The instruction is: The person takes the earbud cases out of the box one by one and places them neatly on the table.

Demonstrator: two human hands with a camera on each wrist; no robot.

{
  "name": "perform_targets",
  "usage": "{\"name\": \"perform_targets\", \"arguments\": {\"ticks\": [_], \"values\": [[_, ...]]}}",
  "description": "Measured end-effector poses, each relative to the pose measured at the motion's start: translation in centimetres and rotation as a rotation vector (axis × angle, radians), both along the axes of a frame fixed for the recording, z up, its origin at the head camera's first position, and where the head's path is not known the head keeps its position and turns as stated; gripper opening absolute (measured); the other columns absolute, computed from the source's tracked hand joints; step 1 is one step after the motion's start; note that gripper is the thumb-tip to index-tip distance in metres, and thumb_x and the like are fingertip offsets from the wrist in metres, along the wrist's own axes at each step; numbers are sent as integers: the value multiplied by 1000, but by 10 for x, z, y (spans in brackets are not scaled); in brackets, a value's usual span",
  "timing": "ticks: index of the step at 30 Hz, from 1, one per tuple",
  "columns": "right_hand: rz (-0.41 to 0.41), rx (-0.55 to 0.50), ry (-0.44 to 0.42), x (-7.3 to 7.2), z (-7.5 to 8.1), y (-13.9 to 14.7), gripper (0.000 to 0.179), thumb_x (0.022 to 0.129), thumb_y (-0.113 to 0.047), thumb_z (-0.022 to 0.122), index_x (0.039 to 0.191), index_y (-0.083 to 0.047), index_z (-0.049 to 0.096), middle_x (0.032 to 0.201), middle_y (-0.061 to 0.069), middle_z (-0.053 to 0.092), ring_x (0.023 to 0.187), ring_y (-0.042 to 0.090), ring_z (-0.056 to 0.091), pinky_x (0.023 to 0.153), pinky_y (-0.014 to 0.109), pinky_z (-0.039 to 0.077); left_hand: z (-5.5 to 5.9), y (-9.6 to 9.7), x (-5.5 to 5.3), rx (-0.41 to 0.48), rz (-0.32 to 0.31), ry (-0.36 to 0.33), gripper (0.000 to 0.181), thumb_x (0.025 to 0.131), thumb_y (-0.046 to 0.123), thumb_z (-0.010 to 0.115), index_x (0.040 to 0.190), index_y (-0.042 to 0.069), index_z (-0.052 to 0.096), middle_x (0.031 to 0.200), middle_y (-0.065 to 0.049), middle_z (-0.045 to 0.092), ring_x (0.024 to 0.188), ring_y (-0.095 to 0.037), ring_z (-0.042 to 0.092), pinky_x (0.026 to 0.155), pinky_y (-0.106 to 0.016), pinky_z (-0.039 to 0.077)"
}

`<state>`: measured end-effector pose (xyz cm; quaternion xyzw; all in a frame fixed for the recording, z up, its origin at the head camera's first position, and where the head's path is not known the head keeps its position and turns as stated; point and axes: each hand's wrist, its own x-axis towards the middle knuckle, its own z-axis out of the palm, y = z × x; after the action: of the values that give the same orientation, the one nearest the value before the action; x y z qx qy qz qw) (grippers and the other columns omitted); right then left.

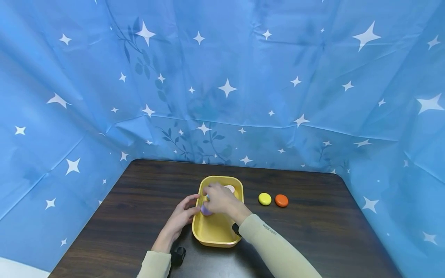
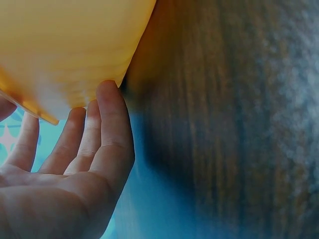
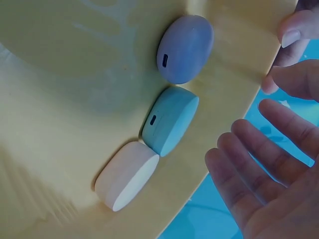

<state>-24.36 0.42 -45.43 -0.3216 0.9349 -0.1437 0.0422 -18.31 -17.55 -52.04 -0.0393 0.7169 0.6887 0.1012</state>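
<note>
My left hand [image 1: 180, 220] is at the left side of a yellow tray [image 1: 215, 244]. Its fairly straight fingers [image 2: 113, 112] touch the outer wall, and the thumb tip is at the rim. Inside the tray, a purple oval case [image 3: 187, 49], a teal case [image 3: 169, 119] and a pale pinkish-white case [image 3: 127, 174] stand in a row along one wall. Small port slots on the purple and teal ones look like those of earbud charging cases. Over the tray, my right hand [image 1: 220, 197] holds nothing; its fingers spread beside the row, apart from the cases.
On the dark wooden table [image 1: 313, 231], a yellow rounded case [image 1: 265, 199] and an orange one [image 1: 281, 200] lie right of the tray. A blue star-patterned cloth [image 1: 226, 108] hangs behind and at the sides.
</note>
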Motion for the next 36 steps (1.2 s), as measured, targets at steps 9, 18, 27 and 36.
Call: {"name": "perform_targets", "arguments": {"ticks": [9,18,27,36], "values": [[3,0,-55,1,-5,-4,32,84,-28,71,114,-16,72,104,-2,61,93,15,54,74,33,51,0,-1,0,16,-4,3,50,100,18,63,148,12,49,150,-20,46,123,-31,58,92,-48,53],[19,10,-73,-2,-15,-6,26,85,-29,73,108,-16,70,95,-4,57,84,14,51,67,31,47,-1,-1,-1,19,-3,-5,49,100,16,63,147,12,50,149,-21,46,120,-30,60,91,-46,54],[35,15,-107,-3,-20,-8,28,88,-25,72,113,-12,71,95,-3,60,83,13,52,70,29,48,1,1,1,25,15,6,48,100,14,62,146,11,51,149,-21,47,120,-31,60,91,-48,55],[64,58,-90,-2,-26,-11,20,89,-22,70,107,-12,72,86,-5,56,76,13,50,66,28,45,0,0,1,15,4,9,48,99,18,64,145,12,51,148,-20,47,122,-34,58,93,-47,54]]}}
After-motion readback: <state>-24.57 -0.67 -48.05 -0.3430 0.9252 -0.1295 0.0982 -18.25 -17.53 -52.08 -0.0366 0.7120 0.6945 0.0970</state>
